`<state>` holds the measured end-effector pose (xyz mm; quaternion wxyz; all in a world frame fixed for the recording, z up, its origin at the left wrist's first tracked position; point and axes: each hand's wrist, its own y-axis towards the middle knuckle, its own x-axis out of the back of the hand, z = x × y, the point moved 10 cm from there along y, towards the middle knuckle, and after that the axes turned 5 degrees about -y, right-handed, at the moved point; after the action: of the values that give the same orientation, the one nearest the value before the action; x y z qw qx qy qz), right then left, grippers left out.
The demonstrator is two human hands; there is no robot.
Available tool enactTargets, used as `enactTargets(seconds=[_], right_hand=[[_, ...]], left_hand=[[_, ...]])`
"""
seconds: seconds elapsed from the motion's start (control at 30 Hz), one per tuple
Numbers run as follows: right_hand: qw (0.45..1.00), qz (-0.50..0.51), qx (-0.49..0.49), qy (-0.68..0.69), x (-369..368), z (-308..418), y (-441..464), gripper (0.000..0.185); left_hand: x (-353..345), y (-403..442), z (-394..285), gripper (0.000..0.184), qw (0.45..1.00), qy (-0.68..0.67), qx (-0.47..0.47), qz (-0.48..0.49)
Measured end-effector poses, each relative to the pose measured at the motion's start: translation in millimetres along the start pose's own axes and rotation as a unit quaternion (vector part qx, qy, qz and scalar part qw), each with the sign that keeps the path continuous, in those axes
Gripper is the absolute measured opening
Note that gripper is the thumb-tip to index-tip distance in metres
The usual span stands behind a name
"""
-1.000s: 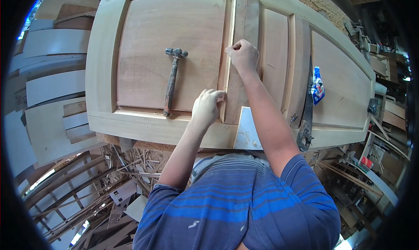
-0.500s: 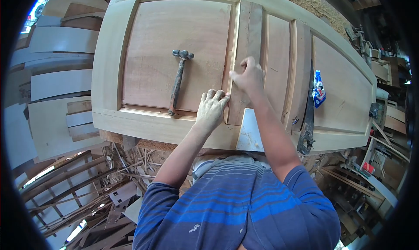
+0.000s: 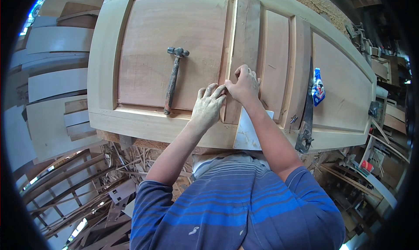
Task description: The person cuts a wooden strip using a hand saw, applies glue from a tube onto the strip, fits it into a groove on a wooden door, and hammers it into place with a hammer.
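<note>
A panelled wooden door lies flat in front of me. A thin wooden strip runs along the right edge of its large left panel. My left hand, dusted pale, has bent fingers closed on the strip's near end; its thumb is hidden. Just to the right, my right hand is closed, its thumb and forefinger pinched close to the left fingertips. Whatever sits in that pinch is too small to make out. On the left panel lies a ball-peen hammer, left of both hands.
A white-faced triangular offcut lies under my right forearm. Farther right are a handsaw, a blue packet and small dark metal pieces. Stacked boards stand left; wood scraps litter the floor.
My right hand has come down along the strip toward me and now meets the left fingertips. My left hand stays near the strip's end. The view has shifted slightly.
</note>
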<state>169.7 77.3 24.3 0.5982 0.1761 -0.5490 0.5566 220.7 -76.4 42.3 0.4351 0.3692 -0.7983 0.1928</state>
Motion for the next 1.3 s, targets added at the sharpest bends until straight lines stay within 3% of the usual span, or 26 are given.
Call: enactTargets(seconds=[0.2,0.3,0.33,0.47,0.6,0.77,0.9,0.93,1.03,1.3], right_hand=[[0.999,-0.016,0.034,-0.003,6.3,-4.5,3.3,0.053],[0.95,0.009,0.074,0.304,19.9,-49.7,4.2,0.045],[0.947,-0.062,0.099,0.299,44.8,-69.4,-7.1,0.027],[0.948,-0.185,0.036,0.256,90.9,-183.0,-50.8,0.008],[0.965,-0.149,-0.021,0.214,91.5,-247.6,-97.5,0.01],[0.969,-0.155,0.019,0.19,80.6,-277.4,-137.4,0.01],[0.97,-0.174,0.06,0.156,68.6,-279.6,-147.3,0.012],[0.97,-0.186,0.072,0.142,69.0,-275.6,-145.1,0.012],[0.967,-0.205,0.097,0.118,69.5,-264.1,-130.7,0.01],[0.975,-0.16,0.15,0.044,60.4,-248.6,-99.5,0.007]], left_hand=[[-0.7,4.2,-0.6,0.045,0.999,0.024,-0.008,0.022],[3.1,11.1,-4.2,0.045,0.999,0.03,0.004,0.044],[2.6,11.3,-4.1,0.042,0.999,0.016,0.008,0.044],[6.0,16.9,-0.5,0.031,0.999,-0.029,0.033,0.021],[14.3,23.8,-2.8,0.025,0.995,-0.087,0.04,-0.038],[1.5,33.6,1.3,0.027,0.987,-0.093,0.122,-0.037],[1.8,40.1,-8.0,0.036,0.988,-0.052,0.119,-0.08],[1.9,41.9,-10.2,0.049,0.99,-0.018,0.113,-0.079],[1.3,44.0,-3.2,0.058,0.984,-0.05,0.139,-0.104],[-4.3,36.2,-2.7,0.056,0.964,-0.08,0.203,-0.154]])
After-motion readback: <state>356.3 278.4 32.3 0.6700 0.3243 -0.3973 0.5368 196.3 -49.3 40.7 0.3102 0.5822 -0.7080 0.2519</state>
